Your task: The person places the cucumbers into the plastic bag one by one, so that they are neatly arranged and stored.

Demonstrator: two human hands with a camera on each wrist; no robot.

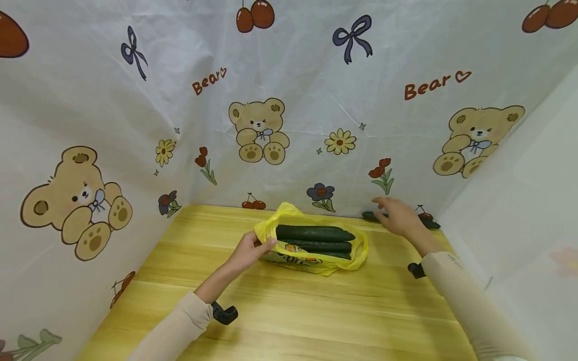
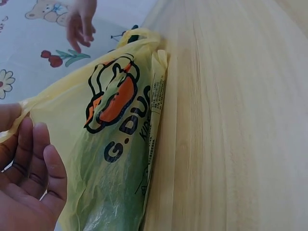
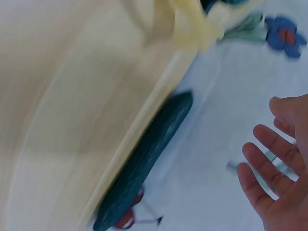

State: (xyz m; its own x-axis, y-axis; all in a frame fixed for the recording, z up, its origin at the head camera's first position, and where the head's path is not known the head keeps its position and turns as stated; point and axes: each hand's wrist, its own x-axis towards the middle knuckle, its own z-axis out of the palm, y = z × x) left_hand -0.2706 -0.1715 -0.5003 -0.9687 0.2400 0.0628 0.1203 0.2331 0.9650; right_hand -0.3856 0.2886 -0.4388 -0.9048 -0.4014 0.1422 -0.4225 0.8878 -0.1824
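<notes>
A yellow plastic bag (image 1: 316,264) with a printed duck and lettering lies on the table, its mouth spread wide. Several dark green cucumbers (image 1: 316,232) lie inside it. My left hand (image 1: 250,250) pinches the bag's rim at its left end; the left wrist view shows thumb and fingers on the thin plastic. Off to the right, my right hand (image 1: 397,215) hovers above a single cucumber (image 3: 144,161) lying along the table's back edge. In the right wrist view that hand's fingers are spread, apart from the cucumber and holding nothing.
The wood-grain table (image 1: 289,311) meets a white cloth wall (image 1: 298,175) printed with bears, flowers and cherries at the back. Similar cloth rises on the left, and a pale wall (image 1: 519,210) stands close on the right.
</notes>
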